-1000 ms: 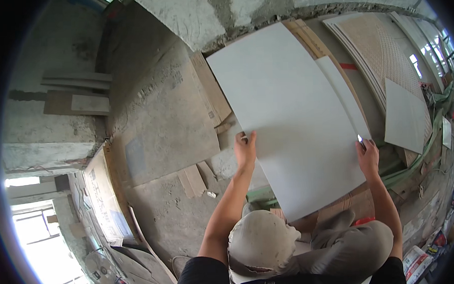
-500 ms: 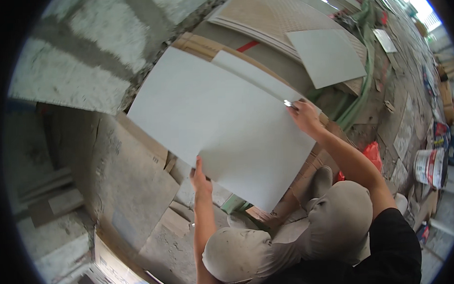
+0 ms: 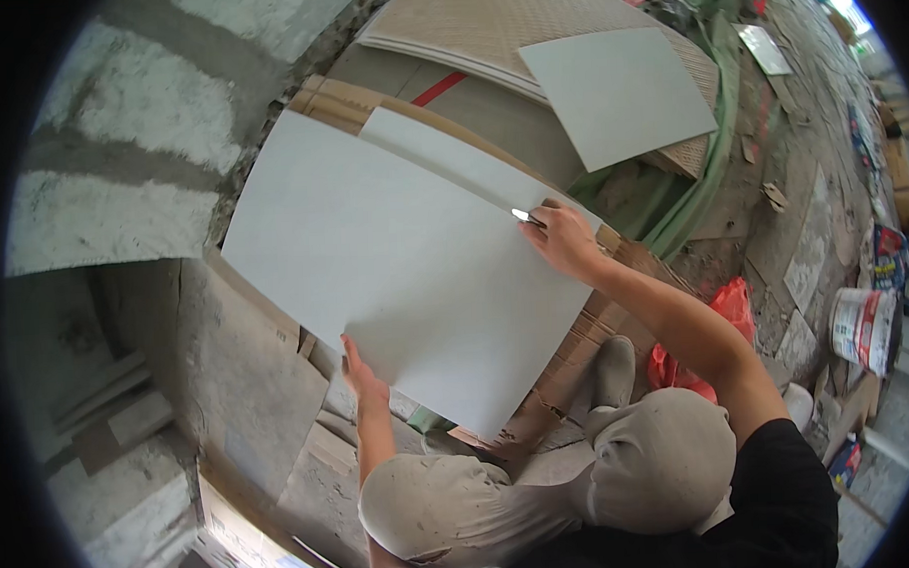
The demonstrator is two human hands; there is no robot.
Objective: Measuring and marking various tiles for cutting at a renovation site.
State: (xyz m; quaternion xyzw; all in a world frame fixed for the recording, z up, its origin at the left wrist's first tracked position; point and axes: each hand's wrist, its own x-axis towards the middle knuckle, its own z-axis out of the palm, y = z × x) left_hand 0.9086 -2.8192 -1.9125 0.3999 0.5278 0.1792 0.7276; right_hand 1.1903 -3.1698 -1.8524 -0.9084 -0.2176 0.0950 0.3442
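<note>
A large white tile [image 3: 403, 246] lies at a slant before my knees. My left hand [image 3: 366, 377] grips its near left edge, one finger reaching onto the top and the others partly hidden at the rim. Over the tile's far right part, my right hand [image 3: 567, 244] pinches a slim pen-like tool [image 3: 524, 216] with a bright tip. That tip sits close to the tile's far edge; whether it touches cannot be made out. Beyond this edge shows a narrower white strip [image 3: 440, 154], resting on brown cardboard [image 3: 333, 100].
A smaller pale tile [image 3: 623, 98] lies on stacked tiles [image 3: 445, 19] at the back. Green netting [image 3: 706, 185] runs beside them. To my right are a red plastic bag [image 3: 731, 309] and a white bucket [image 3: 862, 330]. A block wall [image 3: 148, 114] stands at the far left.
The whole scene has shifted leftward in the picture as my head moved. My right hand has turned, so more of the tool shows. My left hand stays at the tile's edge.
</note>
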